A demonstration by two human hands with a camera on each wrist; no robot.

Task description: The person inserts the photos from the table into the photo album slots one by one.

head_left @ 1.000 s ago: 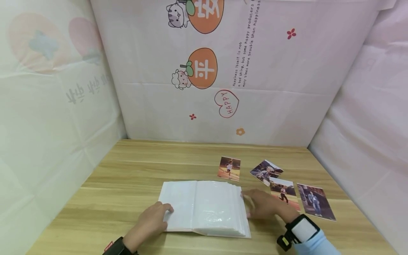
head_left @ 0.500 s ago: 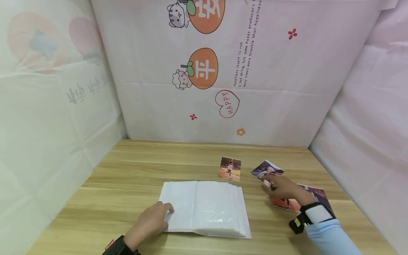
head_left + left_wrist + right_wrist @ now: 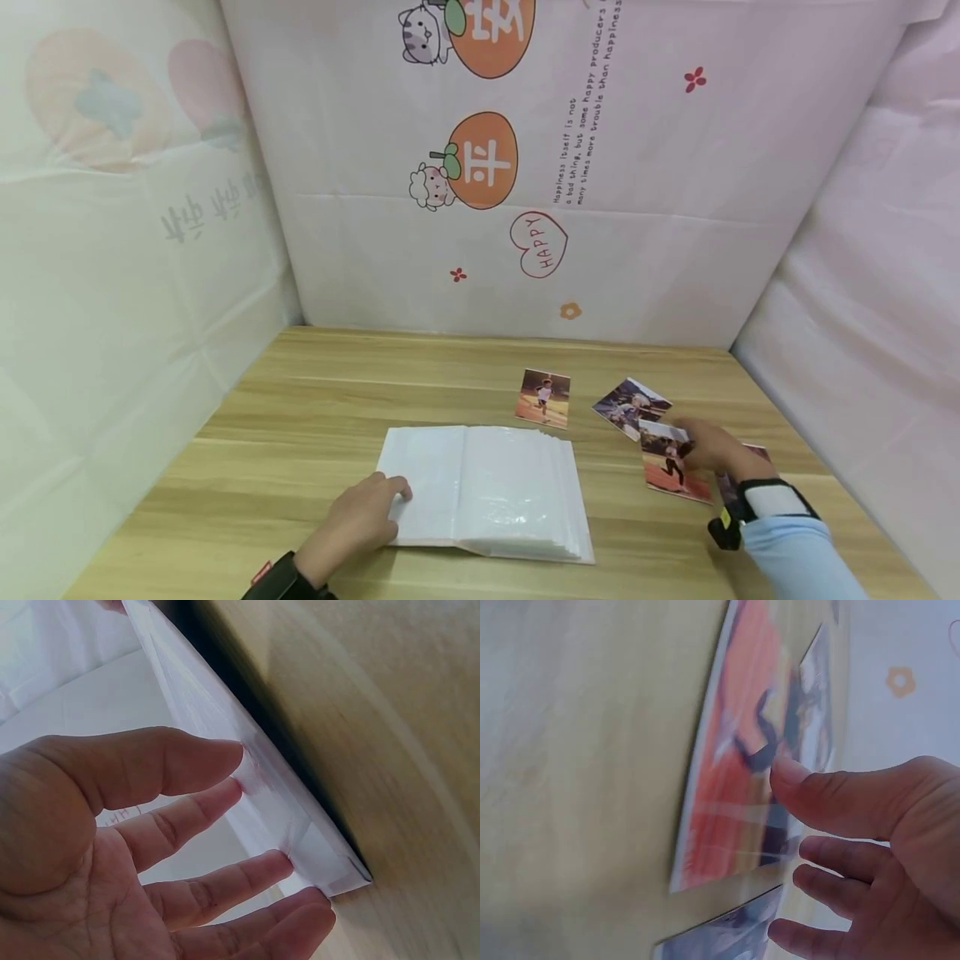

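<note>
An open photo album (image 3: 502,483) with white pages and clear sleeves lies on the table. My left hand (image 3: 358,521) rests on its left page; in the left wrist view the fingertips touch the album's (image 3: 195,697) surface near the edge. Over to the right, my right hand (image 3: 716,450) is at the right side of a photo of a runner on a red track (image 3: 663,482). In the right wrist view the thumb lies at the face of that photo (image 3: 724,832), with the other fingers loosely bent near its edge.
Another runner photo (image 3: 542,398) lies behind the album. A darker photo (image 3: 626,407) touches the track photo's top corner, and one more photo (image 3: 756,452) is partly covered by my right wrist. White printed sheets (image 3: 375,267) wall the wooden table (image 3: 300,400) at the back and sides.
My right hand has left the album's right edge, crossed over the photos and moved right to the track photo's side. My left hand has stayed on the album.
</note>
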